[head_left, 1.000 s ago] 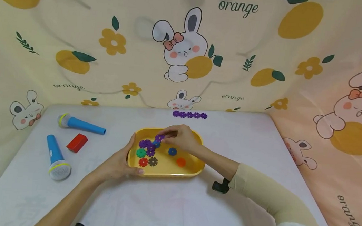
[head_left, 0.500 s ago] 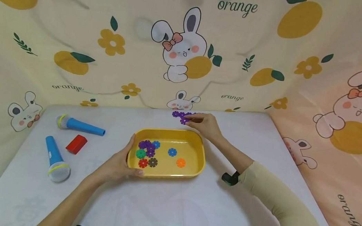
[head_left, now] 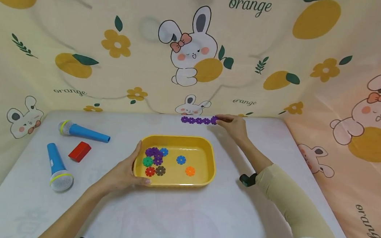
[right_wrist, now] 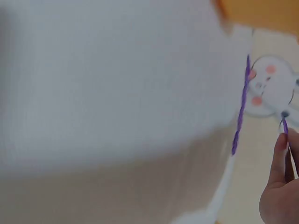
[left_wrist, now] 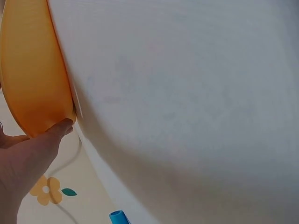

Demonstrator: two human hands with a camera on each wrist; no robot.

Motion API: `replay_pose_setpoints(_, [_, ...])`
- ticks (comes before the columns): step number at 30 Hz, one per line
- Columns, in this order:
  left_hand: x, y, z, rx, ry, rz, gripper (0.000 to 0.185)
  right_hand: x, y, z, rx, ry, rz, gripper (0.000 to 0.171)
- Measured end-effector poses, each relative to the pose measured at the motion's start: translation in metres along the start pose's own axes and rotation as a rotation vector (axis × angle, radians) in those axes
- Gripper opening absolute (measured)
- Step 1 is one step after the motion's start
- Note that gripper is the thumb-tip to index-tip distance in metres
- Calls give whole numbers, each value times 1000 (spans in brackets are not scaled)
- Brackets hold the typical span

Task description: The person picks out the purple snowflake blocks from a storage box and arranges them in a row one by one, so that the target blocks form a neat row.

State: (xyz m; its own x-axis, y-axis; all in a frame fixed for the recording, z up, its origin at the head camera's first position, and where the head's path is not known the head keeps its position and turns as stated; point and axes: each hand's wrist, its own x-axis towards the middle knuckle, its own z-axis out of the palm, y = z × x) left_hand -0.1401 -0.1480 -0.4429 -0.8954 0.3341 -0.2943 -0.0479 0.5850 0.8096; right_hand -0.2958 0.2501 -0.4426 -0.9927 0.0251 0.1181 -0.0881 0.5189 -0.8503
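At the table's far edge my right hand (head_left: 235, 129) pinches a purple notched plastic disc (head_left: 214, 119) between thumb and fingers. It is at the right end of a row of purple discs (head_left: 195, 120). The right wrist view has the pinched disc (right_wrist: 285, 126) edge-on, apart from the row and above it. My left hand (head_left: 121, 173) holds the left end of a yellow tray (head_left: 182, 143), thumb at the near left corner and fingers along the left rim. Inside are several purple discs (head_left: 155, 154), two blue ones, and a green, a red, a brown and an orange disc (head_left: 190, 171).
On the left of the white table lie two blue toy microphones (head_left: 88, 132) and a red block (head_left: 79, 151). A printed cloth backdrop (head_left: 141, 68) rises right behind the table's far edge, close to the disc row.
My right hand has carried a purple disc from the tray to the row at the back, then rightward along it to its right end. The left hand stays on the tray.
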Motion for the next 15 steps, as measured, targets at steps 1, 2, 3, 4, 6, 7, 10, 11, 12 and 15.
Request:
replay_pose_setpoints(1, [0,0,0,0,0,2,131,2,4,-2,-8,5,5,26])
replay_pose_setpoints(2, [0,-1,0,-3,-1,5,131,5,9,-3,-25,9,7,27])
replay_pose_setpoints(3, [0,-1,0,-7,-2,8,131,7,12,-5,-28,13,17,27])
replay_pose_setpoints(4, [0,-1,0,-12,-4,12,131,9,16,-6,-35,16,25,28])
replay_pose_setpoints(6, [0,-1,0,-21,-6,17,131,13,24,-9,-56,20,42,28])
replay_pose_setpoints(7, [0,-1,0,-26,-6,20,131,15,28,-10,-65,24,55,29])
replay_pose_setpoints(10, [0,-1,0,-31,-3,19,131,19,38,-12,-104,17,90,29])
replay_pose_setpoints(11, [0,-1,-1,-28,-1,17,132,21,42,-12,-126,7,100,29])
replay_pose_setpoints(12, [-1,-1,-1,-25,0,13,132,22,45,-11,-141,-5,113,29])
replay_pose_setpoints(15, [1,0,-1,-20,2,10,132,29,48,-15,-185,-46,130,29])
